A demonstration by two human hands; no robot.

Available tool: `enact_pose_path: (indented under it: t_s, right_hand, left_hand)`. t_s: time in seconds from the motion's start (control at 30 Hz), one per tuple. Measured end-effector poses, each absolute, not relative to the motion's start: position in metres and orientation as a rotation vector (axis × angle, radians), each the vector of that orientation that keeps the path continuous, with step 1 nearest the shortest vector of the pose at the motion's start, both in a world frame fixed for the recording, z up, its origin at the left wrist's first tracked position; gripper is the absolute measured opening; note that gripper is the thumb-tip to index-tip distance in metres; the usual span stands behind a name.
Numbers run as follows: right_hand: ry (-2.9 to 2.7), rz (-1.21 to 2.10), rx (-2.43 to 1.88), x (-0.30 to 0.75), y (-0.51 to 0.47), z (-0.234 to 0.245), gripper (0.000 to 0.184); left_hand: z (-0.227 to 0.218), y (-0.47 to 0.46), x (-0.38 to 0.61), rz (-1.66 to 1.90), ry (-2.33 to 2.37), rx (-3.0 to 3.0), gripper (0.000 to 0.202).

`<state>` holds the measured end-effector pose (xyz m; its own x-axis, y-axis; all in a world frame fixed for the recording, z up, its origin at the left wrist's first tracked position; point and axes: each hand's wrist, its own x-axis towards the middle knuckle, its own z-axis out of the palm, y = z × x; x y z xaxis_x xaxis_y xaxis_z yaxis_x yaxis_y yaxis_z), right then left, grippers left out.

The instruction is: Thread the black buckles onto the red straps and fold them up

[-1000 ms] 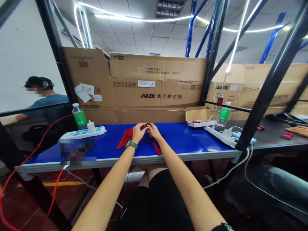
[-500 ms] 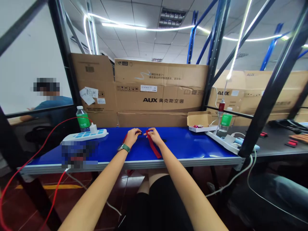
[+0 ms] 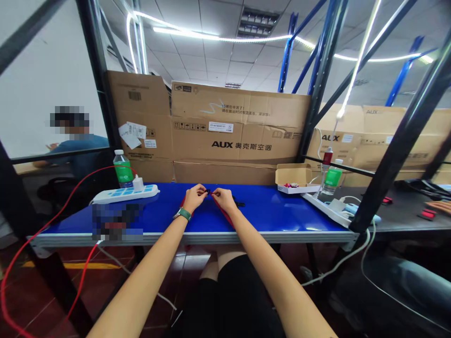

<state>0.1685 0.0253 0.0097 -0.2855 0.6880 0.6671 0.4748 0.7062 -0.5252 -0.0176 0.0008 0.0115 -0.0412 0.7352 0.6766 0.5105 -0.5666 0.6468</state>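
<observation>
My left hand [image 3: 193,197], with a green-banded watch [image 3: 183,213] on its wrist, pinches a small black piece [image 3: 207,191] above the blue tabletop. Its exact kind is too small to make out. Close beside it, my right hand [image 3: 224,199] is closed on a red strap [image 3: 226,215] at the fingertips. The strap trails under my right wrist toward the front edge. Some red material also shows behind my left wrist. A small black item [image 3: 241,204] lies on the table just right of my right hand.
Power strips [image 3: 123,194] lie at the left and right [image 3: 329,211]. Green-labelled bottles [image 3: 123,171] stand near both. An open small box [image 3: 293,188] with small colourful items sits at the back right. Cardboard [image 3: 243,136] walls the back. Another person [image 3: 82,152] sits at far left.
My fingertips have come together, the right one bringing the red strap's end up to the black piece. The strap's hanging part has swung behind my right wrist. The view has shifted slightly.
</observation>
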Motion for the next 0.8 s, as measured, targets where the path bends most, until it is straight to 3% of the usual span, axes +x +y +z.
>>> enact_pose_path:
  t_s: [0.8]
  right_hand:
    - [-1.910,0.325,-1.022,0.165,0.017,0.011,0.014]
  left_hand:
    - [0.008,0.000,-0.017,1.529,1.291,2.172,0.015]
